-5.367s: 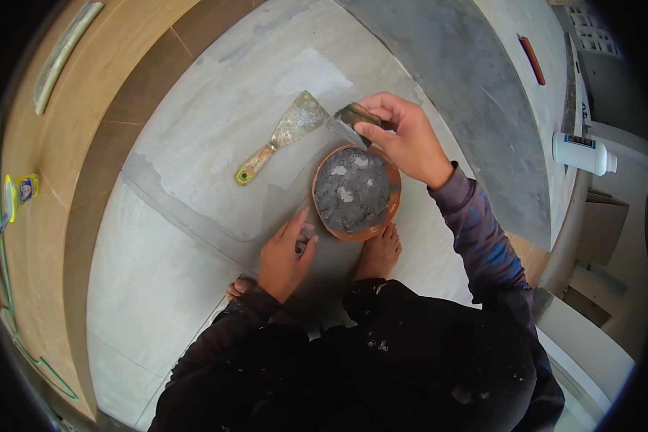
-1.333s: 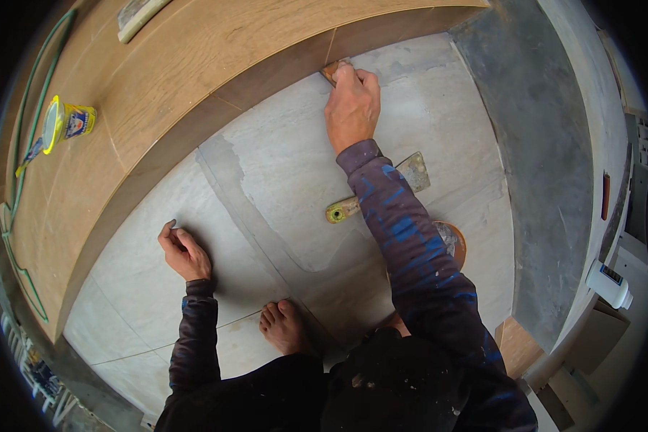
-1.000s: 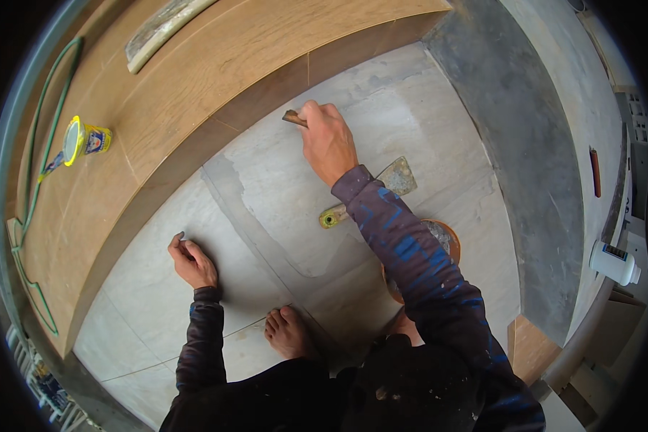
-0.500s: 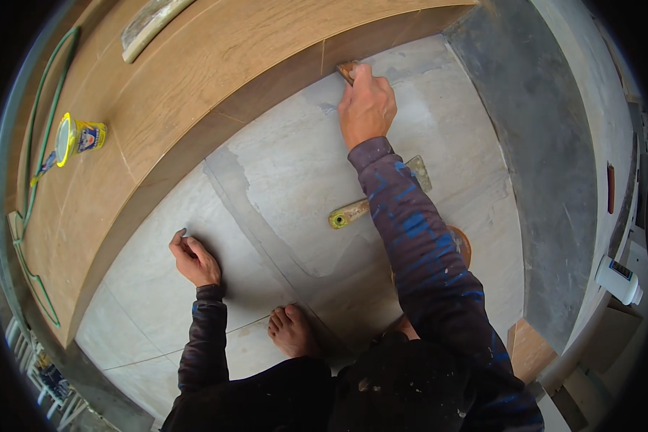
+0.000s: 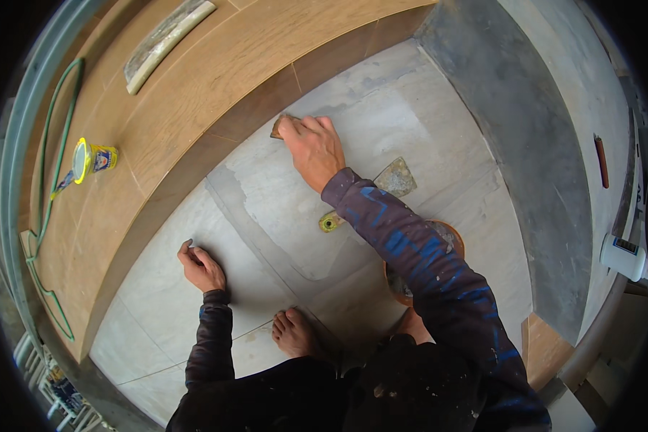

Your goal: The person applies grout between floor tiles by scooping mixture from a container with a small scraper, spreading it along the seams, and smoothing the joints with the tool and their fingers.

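My right hand (image 5: 315, 150) grips a small brown flat piece (image 5: 277, 128), possibly a scraper, at the foot of the brown tiled step's riser. Most of that piece is covered by my fingers. My left hand (image 5: 204, 270) hovers over the pale floor tiles with fingers curled together; a greyish tip shows at the fingers, and I cannot make out whether it is a held thing. Under my right forearm lies a putty knife (image 5: 397, 178), its blade and handle end showing on either side of the sleeve. Partly behind that arm stands an orange-brown bucket (image 5: 450, 234) with grey stuff inside.
The wood-look step (image 5: 216, 72) curves along the far left. On it are a yellow tub (image 5: 102, 158), a green hose (image 5: 45, 165) and a long pale float-like tool (image 5: 167, 45). A grey ledge (image 5: 511, 144) borders the right, with a white bottle (image 5: 623, 257) beyond it.
My right hand has moved left and nearer along the step's base with the brown piece. The view has shifted a little, and more of the bucket shows. My left hand stays curled.
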Demonstrator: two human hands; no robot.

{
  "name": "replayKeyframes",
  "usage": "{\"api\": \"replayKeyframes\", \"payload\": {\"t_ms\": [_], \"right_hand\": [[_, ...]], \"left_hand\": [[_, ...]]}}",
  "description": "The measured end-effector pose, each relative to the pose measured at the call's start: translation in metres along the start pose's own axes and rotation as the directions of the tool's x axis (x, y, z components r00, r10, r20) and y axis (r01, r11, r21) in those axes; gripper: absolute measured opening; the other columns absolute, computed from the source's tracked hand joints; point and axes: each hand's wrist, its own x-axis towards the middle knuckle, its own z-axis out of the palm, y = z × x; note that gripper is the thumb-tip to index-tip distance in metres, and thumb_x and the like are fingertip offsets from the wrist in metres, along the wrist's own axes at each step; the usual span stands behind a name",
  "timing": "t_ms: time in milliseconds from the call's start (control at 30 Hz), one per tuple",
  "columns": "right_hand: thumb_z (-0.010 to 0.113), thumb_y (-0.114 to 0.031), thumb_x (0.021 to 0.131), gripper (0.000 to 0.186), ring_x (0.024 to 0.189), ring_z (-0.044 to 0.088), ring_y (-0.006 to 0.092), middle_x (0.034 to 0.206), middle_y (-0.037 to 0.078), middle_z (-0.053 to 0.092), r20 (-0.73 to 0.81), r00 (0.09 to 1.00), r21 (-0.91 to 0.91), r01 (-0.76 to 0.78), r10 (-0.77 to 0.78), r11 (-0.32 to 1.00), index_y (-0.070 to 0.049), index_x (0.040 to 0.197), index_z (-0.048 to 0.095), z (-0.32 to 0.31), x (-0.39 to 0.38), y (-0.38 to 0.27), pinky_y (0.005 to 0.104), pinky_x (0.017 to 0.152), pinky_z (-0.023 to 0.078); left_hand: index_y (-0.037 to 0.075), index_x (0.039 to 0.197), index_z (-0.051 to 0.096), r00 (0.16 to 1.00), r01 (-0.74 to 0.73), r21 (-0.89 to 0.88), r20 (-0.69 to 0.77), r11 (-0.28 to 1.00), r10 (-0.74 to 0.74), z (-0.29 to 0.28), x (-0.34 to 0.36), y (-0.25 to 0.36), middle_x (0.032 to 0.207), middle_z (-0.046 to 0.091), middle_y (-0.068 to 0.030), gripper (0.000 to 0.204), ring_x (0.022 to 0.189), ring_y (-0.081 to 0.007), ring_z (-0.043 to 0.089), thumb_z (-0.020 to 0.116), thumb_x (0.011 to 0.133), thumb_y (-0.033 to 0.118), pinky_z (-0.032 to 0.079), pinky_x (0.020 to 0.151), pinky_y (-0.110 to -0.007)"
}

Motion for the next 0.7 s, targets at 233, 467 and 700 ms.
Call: {"api": "replayKeyframes", "payload": {"t_ms": [233, 467, 700], "right_hand": [[0.074, -0.002, 0.096, 0.038, 0.089, 0.068, 0.0103, 0.110, 0.008, 0.077, 0.372, 0.569, 0.790, -0.608, 0.734, 0.071, 0.000, 0.131, 0.060, -0.112, -0.039, 0.022, 0.0256, 0.075, 0.052], [0.071, -0.003, 0.098, 0.033, 0.090, 0.067, 0.0063, 0.112, 0.005, 0.077, 0.432, 0.502, 0.776, -0.631, 0.750, -0.024, 0.004, 0.130, 0.065, -0.175, -0.083, 0.064, 0.0235, 0.075, 0.053], [0.068, 0.000, 0.099, 0.029, 0.095, 0.069, 0.0099, 0.114, 0.007, 0.076, 0.450, 0.490, 0.692, -0.720, 0.747, 0.056, 0.006, 0.127, 0.065, -0.266, -0.174, 0.076, 0.0248, 0.086, 0.056]], "left_hand": [[0.003, 0.123, 0.059, 0.999, 0.040, 0.001, 0.034, 0.999, -0.040, -0.022, -0.008, 0.030, 0.073, 0.048, -0.0018, 0.021, 0.063, -0.0129, 0.045, 0.053, 0.106, 0.013, 0.040, 0.059, -0.031], [0.003, 0.125, 0.060, 1.000, 0.007, 0.077, 0.016, 0.997, -0.009, -0.034, -0.023, -0.001, 0.074, 0.051, -0.0026, 0.023, 0.065, -0.0147, 0.047, 0.054, 0.105, 0.013, 0.043, 0.063, -0.033], [0.002, 0.126, 0.060, 1.000, -0.007, 0.028, -0.011, 1.000, 0.007, 0.017, -0.066, 0.058, 0.079, 0.056, -0.0038, 0.025, 0.068, -0.0159, 0.051, 0.055, 0.105, 0.014, 0.046, 0.066, -0.033]]}}
